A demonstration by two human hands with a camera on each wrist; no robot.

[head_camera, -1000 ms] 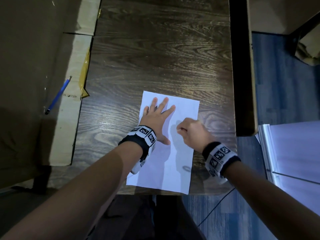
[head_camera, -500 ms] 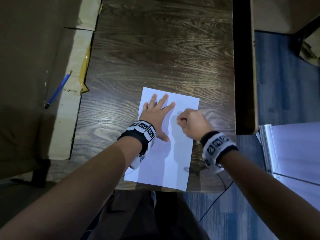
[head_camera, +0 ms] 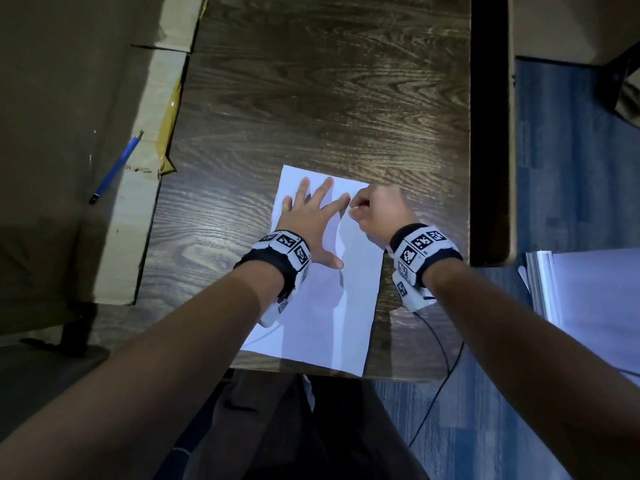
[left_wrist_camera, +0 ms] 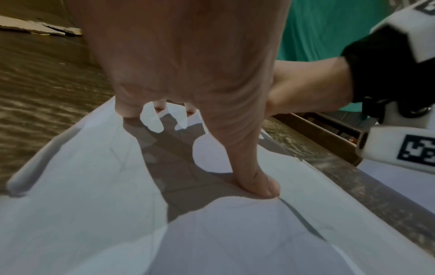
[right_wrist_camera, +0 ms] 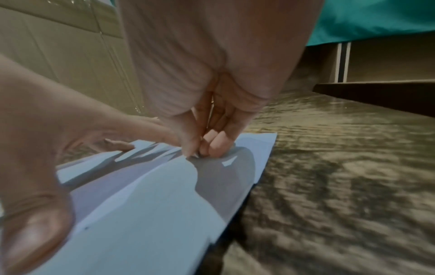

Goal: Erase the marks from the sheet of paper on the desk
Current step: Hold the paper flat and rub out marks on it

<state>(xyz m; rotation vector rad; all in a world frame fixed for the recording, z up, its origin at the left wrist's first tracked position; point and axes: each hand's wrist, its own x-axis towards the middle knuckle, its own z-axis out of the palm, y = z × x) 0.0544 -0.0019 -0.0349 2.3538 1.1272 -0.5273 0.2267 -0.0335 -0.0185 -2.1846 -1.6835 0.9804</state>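
A white sheet of paper (head_camera: 332, 323) lies at the near edge of the dark wooden desk (head_camera: 311, 98). My left hand (head_camera: 317, 209) lies flat on its upper left part, fingers spread, holding it down. In the left wrist view the thumb (left_wrist_camera: 256, 184) presses the sheet (left_wrist_camera: 82, 204), and faint pencil lines (left_wrist_camera: 120, 158) show beside it. My right hand (head_camera: 356, 209) is curled near the sheet's top right corner, almost touching the left index finger. Its fingertips (right_wrist_camera: 212, 147) pinch a small eraser (right_wrist_camera: 200, 154) against the paper (right_wrist_camera: 153, 214); the eraser is nearly hidden.
A blue pencil (head_camera: 116, 168) lies on flattened cardboard (head_camera: 69, 237) left of the desk. A dark upright panel (head_camera: 488, 133) borders the desk's right edge. A stack of white sheets (head_camera: 588, 289) sits lower right, and a black cable (head_camera: 440, 375) hangs from my right wrist.
My right hand has slid up the sheet towards its top right corner and closer to the left index finger. The left hand stays flat on the paper.
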